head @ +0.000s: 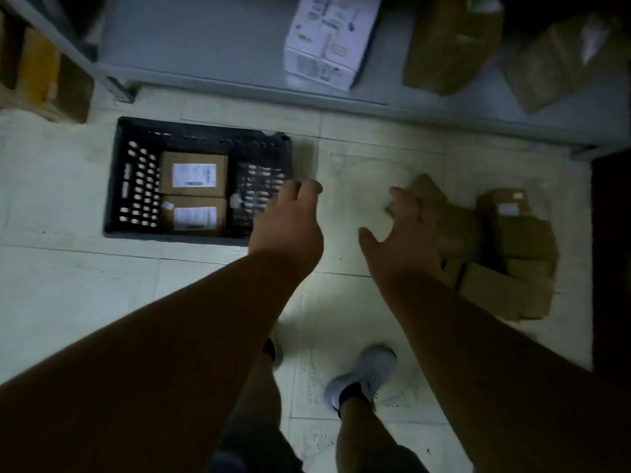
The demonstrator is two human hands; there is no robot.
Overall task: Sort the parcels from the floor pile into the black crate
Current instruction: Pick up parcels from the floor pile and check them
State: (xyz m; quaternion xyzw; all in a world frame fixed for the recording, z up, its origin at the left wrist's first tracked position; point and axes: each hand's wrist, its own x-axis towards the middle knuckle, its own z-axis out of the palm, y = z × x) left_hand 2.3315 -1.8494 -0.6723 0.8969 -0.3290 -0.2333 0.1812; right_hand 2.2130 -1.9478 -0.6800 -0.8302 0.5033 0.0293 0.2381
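The black crate (pixel 136 186) sits on the pale tiled floor at the left. Two brown labelled parcels lie inside it, one (pixel 194 174) behind the other (pixel 194 216). A pile of several brown parcels (pixel 512 247) lies on the floor at the right. My left hand (pixel 290 220) hovers over the crate's right end with loosely curled fingers and holds nothing. My right hand (pixel 403 230) is spread open above the left edge of the pile, over a small tilted parcel (pixel 426 189); it grips nothing.
A grey shelf (pixel 205 46) runs along the back with a white printed box (pixel 327 39) and brown packages (pixel 450 42) on it. More boxes stand at the far left (pixel 41 73). My feet in grey shoes (pixel 362 373) stand on the tiles below.
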